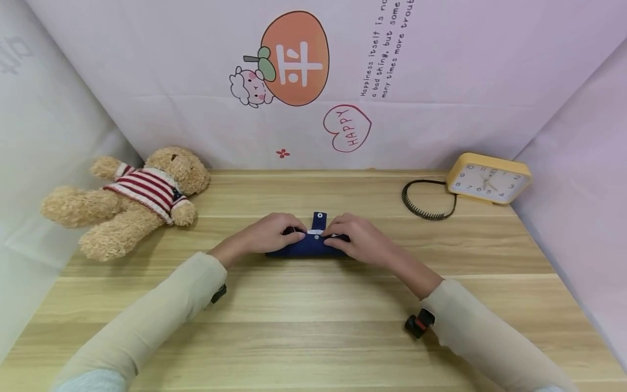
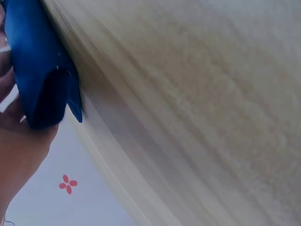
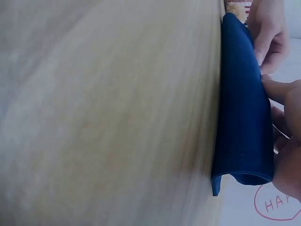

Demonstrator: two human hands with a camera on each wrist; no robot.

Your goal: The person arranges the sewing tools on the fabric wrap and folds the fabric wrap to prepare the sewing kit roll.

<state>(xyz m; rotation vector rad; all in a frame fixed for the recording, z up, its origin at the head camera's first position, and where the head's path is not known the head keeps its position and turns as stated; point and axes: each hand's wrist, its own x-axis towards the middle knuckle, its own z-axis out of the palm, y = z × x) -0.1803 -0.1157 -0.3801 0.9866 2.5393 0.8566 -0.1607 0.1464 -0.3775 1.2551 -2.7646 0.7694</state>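
A dark blue soft pouch [image 1: 305, 249] lies lengthwise on the table, its mouth toward the back wall and a pale lining showing between the hands. A short snap strap [image 1: 319, 220] with a silver stud sticks up behind it; another stud is on the front edge. My left hand [image 1: 272, 233] pinches the pouch's upper edge left of the stud, and my right hand [image 1: 360, 237] pinches that edge on the right. In the left wrist view the pouch [image 2: 40, 61] shows a hollow, rounded end. The right wrist view shows its smooth front [image 3: 242, 108]. Most of the inside is hidden.
On the wooden table [image 1: 313, 321], a teddy bear [image 1: 142, 201] in a striped shirt lies at the back left. A yellow-framed clock [image 1: 489, 178] stands at the back right, beside a black toothed headband [image 1: 431, 215]. A printed white wall [image 1: 196, 109] closes the back.
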